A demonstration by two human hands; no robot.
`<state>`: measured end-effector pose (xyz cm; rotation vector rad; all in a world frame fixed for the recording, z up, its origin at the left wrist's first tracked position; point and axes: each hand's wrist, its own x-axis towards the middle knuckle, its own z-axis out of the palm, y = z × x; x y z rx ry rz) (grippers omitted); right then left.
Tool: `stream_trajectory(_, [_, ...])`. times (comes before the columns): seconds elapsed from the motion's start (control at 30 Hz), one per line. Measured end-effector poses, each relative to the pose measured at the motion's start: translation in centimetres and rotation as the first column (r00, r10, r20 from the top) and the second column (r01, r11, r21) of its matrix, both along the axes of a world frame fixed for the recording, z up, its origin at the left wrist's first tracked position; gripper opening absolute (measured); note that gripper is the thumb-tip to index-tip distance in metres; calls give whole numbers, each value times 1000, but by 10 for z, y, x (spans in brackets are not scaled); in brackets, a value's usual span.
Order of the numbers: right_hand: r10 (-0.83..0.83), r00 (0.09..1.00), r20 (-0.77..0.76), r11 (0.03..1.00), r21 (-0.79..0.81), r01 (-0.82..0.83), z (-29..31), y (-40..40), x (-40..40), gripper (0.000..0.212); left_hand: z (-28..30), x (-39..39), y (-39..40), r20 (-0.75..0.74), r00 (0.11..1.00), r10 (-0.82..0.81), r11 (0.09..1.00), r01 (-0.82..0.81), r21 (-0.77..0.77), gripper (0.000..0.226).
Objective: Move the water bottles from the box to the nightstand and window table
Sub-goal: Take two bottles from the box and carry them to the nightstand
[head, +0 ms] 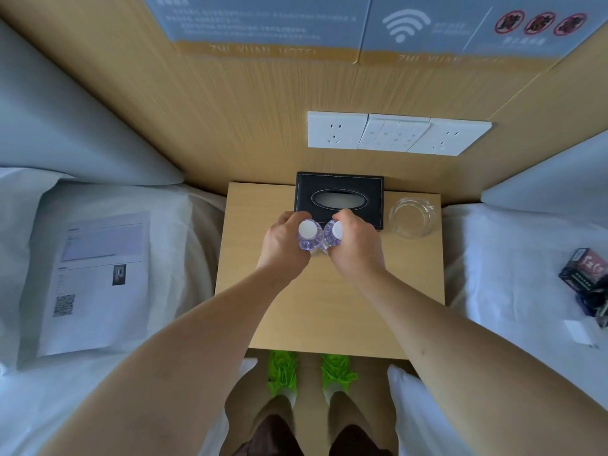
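Note:
Two clear water bottles with white caps stand side by side over the wooden nightstand, seen from above. My left hand is wrapped around the left water bottle. My right hand grips the right water bottle. The bottles touch each other just in front of the black tissue box. Their bases are hidden by my hands, so I cannot tell whether they rest on the top. The source box is out of view.
A glass ashtray sits at the nightstand's back right. Beds flank it: a printed sheet lies on the left bed, a small dark packet on the right one. Sockets and switches are on the wooden wall panel behind.

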<state>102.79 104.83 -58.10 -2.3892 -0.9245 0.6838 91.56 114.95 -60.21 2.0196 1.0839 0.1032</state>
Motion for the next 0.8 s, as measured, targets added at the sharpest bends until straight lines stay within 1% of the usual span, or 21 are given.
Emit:
stream_trajectory(0.13, [17, 1000, 3, 999, 33, -17, 0, -2, 3, 39, -1, 3, 3, 43, 999, 19, 1000, -18, -14, 50])
stream_trajectory(0.23, [31, 1000, -2, 999, 32, -31, -2, -3, 4, 38, -1, 2, 1, 46, 999, 10, 1000, -10, -5, 52])
stream_trajectory(0.3, [48, 999, -22, 999, 14, -48, 0, -3, 3, 48, 2, 0, 0, 23, 1000, -9, 1000, 9, -7, 64])
stream_trajectory(0.37, [84, 996, -26, 996, -13, -85, 4, -3, 3, 66, 8, 0, 1, -16, 999, -46, 999, 46, -11, 83])
stream_trajectory(0.43, [111, 994, -14, 993, -43, -111, 11, -5, 4, 76, 16, 0, 1, -48, 995, -85, 996, 85, -5, 93])
stream_trajectory(0.57, [155, 986, 54, 983, -110, -148, 36, -9, 12, 68, 43, -1, 6, -116, 982, -149, 987, 154, 38, 95])
stream_trajectory(0.7, [172, 977, 123, 978, -138, -154, 83, -11, 28, 74, 95, 12, 15, -136, 977, -163, 974, 182, 136, 89])
stream_trajectory(0.8, [148, 970, 192, 985, -120, -127, 126, -11, 40, 62, 144, 26, 17, -137, 973, -184, 948, 213, 237, 86])
